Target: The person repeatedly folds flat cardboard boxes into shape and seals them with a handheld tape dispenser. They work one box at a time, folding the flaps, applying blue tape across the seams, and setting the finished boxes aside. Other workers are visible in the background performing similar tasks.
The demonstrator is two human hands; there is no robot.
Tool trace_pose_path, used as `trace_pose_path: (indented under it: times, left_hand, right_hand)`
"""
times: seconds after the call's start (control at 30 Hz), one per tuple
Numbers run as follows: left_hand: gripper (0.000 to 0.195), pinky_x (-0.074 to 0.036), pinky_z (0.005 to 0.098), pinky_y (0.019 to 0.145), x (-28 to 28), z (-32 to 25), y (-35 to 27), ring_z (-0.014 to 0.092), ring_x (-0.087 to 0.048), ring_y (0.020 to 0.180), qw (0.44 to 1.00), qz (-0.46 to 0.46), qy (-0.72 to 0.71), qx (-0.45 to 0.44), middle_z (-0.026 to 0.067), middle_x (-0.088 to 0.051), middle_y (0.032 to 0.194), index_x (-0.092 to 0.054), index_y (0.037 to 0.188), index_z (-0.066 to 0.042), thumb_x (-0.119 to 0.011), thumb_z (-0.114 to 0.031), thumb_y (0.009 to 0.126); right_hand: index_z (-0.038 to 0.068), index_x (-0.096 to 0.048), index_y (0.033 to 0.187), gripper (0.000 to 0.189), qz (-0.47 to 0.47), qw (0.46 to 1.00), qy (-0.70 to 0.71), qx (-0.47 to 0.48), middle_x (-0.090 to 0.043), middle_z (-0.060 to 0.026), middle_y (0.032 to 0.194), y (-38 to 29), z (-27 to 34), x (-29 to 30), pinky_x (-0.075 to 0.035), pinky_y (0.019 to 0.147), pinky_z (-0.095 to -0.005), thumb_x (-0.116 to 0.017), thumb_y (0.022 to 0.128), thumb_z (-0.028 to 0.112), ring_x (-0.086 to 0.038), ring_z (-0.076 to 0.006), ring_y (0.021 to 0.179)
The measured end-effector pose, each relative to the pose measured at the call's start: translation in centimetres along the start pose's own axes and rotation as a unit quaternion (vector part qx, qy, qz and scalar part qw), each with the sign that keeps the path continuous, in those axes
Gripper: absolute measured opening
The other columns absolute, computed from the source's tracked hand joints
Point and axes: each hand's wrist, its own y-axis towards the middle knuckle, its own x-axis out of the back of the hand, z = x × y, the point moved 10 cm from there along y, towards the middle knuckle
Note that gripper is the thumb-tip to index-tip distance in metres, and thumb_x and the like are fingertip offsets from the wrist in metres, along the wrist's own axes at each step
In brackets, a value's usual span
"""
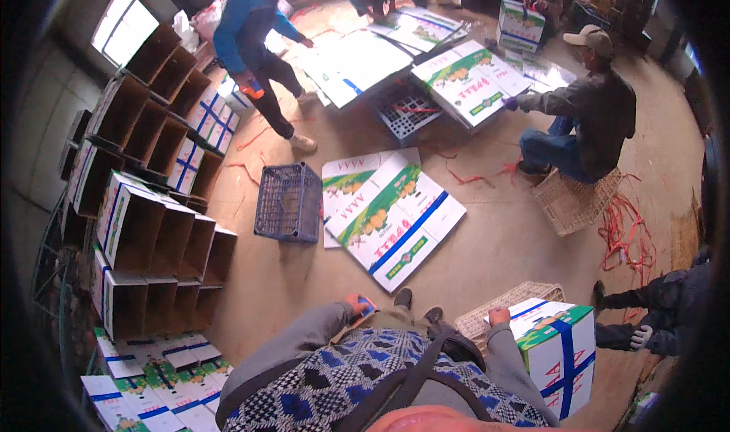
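My left hand [356,303] is closed around a small blue and orange object [366,306], which looks like a tape dispenser but is partly hidden by my fingers. At my right side, my right hand [499,316] grips the upper edge of a white and green carton [556,352] sealed with crossed blue tape. Beside that carton is a cream plastic crate [485,315]. On the floor before my feet lie flat printed cartons [393,221], the top one turned at an angle and crossed by a blue tape strip.
A dark plastic crate [288,204] stands left of the flat cartons. Open cartons [162,244] are stacked along the left wall. Ahead, people work around stacked flat cardboard [359,61]; one sits on a crate [579,201]. Red straps [624,232] lie tangled at right.
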Motion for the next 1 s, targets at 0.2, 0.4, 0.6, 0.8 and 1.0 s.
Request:
trace_pose_path:
  times: [0.2,0.4,0.6,0.8,1.0]
  left_hand:
    - [0.069,-0.054,0.0457,0.101,-3.1,-3.1,-0.7,0.038,-0.069,0.117,0.999,-0.005,-0.005,-0.039,0.0262,-0.069,0.127,-0.066,0.134,-0.005,-0.079,-0.047,0.081]
    - [0.067,-0.053,0.0477,0.101,-4.0,-4.3,-2.3,0.040,-0.068,0.116,0.998,0.008,-0.002,-0.068,0.0259,-0.069,0.126,-0.062,0.135,-0.001,-0.077,-0.043,0.086]
    - [0.063,-0.055,0.0410,0.097,-4.0,-5.7,-2.6,0.030,-0.070,0.111,0.993,0.066,0.008,-0.096,0.0244,-0.071,0.123,-0.066,0.130,0.006,-0.072,-0.045,0.093]
    - [0.065,-0.054,0.0376,0.098,-2.7,-7.1,0.1,0.026,-0.067,0.114,0.997,0.016,0.036,-0.065,0.0211,-0.069,0.128,-0.061,0.135,0.006,-0.075,-0.041,0.094]
    - [0.057,-0.054,0.0380,0.098,-3.7,-9.7,-1.3,0.027,-0.067,0.113,0.996,0.034,-0.017,-0.083,0.0227,-0.069,0.125,-0.062,0.132,0.008,-0.076,-0.030,0.092]
  right_hand:
    - [0.000,-0.062,0.125,0.050,-0.098,0.979,-0.025,-0.175,-0.059,-0.0276,0.131,-2.4,-3.2,8.2,-0.051,0.104,-0.0485,-0.071,0.085,0.028,-0.059,-0.0431,0.120]
    - [-0.005,-0.036,0.156,0.096,-0.079,0.984,-0.008,-0.157,-0.034,-0.0286,0.163,-2.3,-5.9,3.7,-0.018,0.129,-0.0450,-0.072,0.088,0.053,-0.029,-0.0392,0.154]
    - [-0.002,-0.053,0.138,0.065,-0.068,0.980,0.032,-0.185,-0.048,-0.0297,0.145,-3.8,-4.2,4.8,-0.039,0.118,-0.0504,-0.070,0.080,0.021,-0.046,-0.0444,0.138]
    - [-0.002,-0.055,0.127,0.050,-0.097,0.973,0.085,-0.191,-0.047,-0.0292,0.135,-8.1,-1.0,7.6,-0.047,0.107,-0.0505,-0.069,0.082,0.016,-0.054,-0.0464,0.124]
    - [0.001,-0.054,0.123,0.044,-0.115,0.955,0.101,-0.254,-0.047,-0.0248,0.130,-8.3,-3.6,4.7,-0.050,0.101,-0.0533,-0.067,0.083,0.014,-0.056,-0.0463,0.120]
